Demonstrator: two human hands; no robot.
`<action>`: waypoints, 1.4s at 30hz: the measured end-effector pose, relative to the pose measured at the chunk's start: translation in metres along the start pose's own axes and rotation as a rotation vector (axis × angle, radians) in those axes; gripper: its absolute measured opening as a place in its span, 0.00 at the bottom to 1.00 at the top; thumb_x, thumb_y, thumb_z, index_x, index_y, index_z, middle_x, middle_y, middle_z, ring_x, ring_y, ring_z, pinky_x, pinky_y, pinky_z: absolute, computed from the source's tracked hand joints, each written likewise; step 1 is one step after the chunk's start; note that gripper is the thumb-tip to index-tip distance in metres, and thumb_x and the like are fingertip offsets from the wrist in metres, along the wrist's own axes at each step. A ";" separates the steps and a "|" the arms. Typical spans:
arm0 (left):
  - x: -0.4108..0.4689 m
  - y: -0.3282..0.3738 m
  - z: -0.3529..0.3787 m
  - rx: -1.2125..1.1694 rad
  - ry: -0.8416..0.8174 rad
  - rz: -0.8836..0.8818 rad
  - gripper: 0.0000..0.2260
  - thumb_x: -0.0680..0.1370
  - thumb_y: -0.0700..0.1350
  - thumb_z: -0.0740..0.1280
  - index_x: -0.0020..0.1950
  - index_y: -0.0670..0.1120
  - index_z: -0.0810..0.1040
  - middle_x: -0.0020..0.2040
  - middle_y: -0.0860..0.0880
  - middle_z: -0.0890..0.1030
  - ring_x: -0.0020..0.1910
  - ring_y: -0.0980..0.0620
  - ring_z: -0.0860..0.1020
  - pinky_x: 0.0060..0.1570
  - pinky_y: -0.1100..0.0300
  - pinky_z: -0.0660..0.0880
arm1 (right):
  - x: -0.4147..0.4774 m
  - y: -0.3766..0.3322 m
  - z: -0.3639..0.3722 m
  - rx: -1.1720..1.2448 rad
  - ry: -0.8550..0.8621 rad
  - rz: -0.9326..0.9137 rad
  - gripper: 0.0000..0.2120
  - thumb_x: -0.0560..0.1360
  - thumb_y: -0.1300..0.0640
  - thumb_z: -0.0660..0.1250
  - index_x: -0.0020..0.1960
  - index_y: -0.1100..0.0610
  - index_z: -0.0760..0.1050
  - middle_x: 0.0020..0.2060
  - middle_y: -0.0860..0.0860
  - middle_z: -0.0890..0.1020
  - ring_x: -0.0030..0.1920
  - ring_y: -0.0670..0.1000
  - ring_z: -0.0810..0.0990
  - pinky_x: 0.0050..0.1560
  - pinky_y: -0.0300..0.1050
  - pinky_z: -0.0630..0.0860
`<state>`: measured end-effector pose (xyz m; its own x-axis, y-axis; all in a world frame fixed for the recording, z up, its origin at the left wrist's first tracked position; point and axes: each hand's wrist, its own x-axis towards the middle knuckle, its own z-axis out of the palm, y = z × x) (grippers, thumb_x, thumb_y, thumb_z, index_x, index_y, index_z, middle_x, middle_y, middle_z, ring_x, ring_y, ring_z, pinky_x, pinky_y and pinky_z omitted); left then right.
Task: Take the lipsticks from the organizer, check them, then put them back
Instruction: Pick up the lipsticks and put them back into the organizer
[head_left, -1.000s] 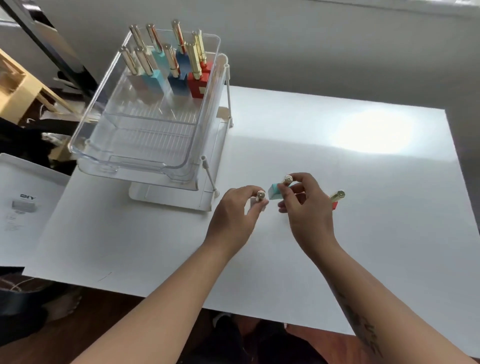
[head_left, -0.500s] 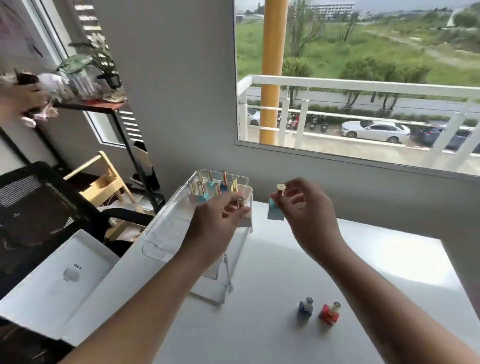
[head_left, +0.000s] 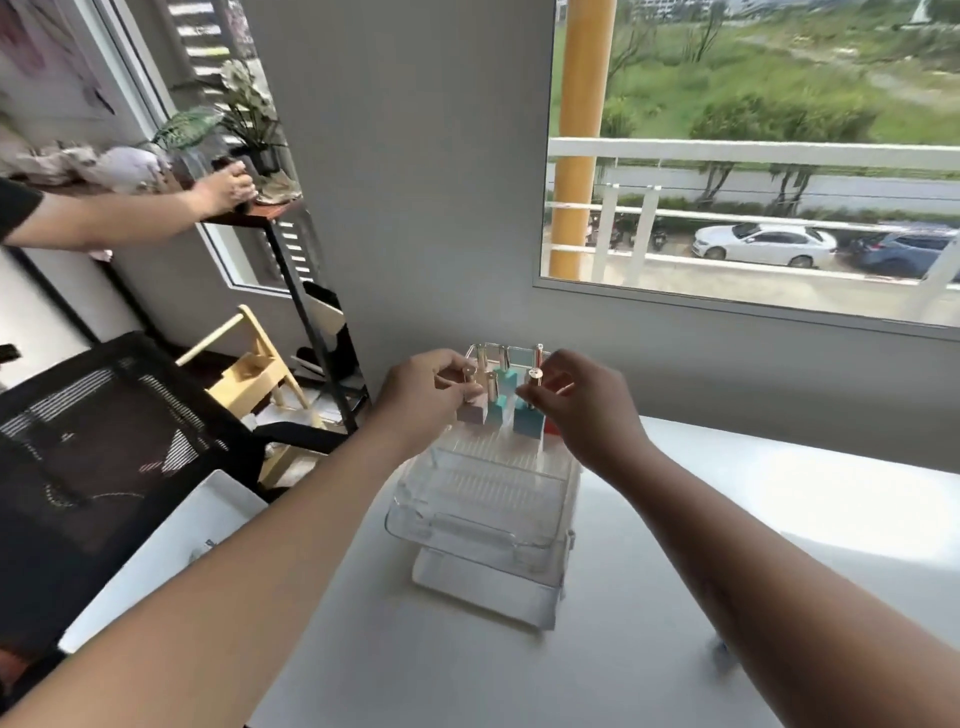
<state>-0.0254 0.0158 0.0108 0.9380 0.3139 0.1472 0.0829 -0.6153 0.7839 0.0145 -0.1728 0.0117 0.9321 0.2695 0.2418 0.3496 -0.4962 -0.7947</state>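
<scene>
Both hands now up over the far end of the clear organizer (head_left: 478, 519), no longer out in front of it as half a second ago. Left hand (head_left: 421, 400) pinching the gold stem of a pale pink lipstick (head_left: 472, 410); right hand (head_left: 582, 405) pinching a blue-based lipstick (head_left: 527, 418). Long axes upright, bases downward, hanging straight below the fingertips. Standing lipsticks (head_left: 501, 376) just behind, between the two hands. Probably a straight drop into the free slots, each hand about equally near.
</scene>
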 end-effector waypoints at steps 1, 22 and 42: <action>0.007 -0.007 0.001 -0.005 -0.020 -0.002 0.07 0.73 0.42 0.76 0.47 0.51 0.83 0.40 0.54 0.83 0.38 0.59 0.79 0.32 0.75 0.69 | 0.003 0.002 0.008 -0.015 -0.001 0.024 0.09 0.72 0.53 0.74 0.47 0.57 0.79 0.41 0.54 0.83 0.42 0.53 0.81 0.45 0.54 0.80; 0.056 -0.084 0.007 0.139 -0.298 0.048 0.11 0.69 0.45 0.78 0.38 0.56 0.77 0.43 0.55 0.83 0.47 0.52 0.78 0.44 0.59 0.72 | 0.029 0.020 0.110 -0.106 -0.013 0.216 0.08 0.70 0.55 0.76 0.45 0.56 0.79 0.41 0.52 0.84 0.42 0.52 0.82 0.45 0.49 0.79; 0.069 -0.013 -0.011 0.021 -0.236 0.342 0.04 0.75 0.48 0.73 0.48 0.49 0.83 0.41 0.56 0.82 0.38 0.62 0.78 0.34 0.77 0.69 | 0.031 0.002 0.034 -0.023 0.069 0.164 0.09 0.71 0.53 0.75 0.50 0.54 0.81 0.41 0.48 0.84 0.41 0.43 0.82 0.39 0.39 0.80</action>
<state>0.0350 0.0532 0.0177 0.9639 -0.0841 0.2527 -0.2423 -0.6708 0.7010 0.0404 -0.1376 -0.0008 0.9809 0.1262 0.1483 0.1935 -0.5474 -0.8142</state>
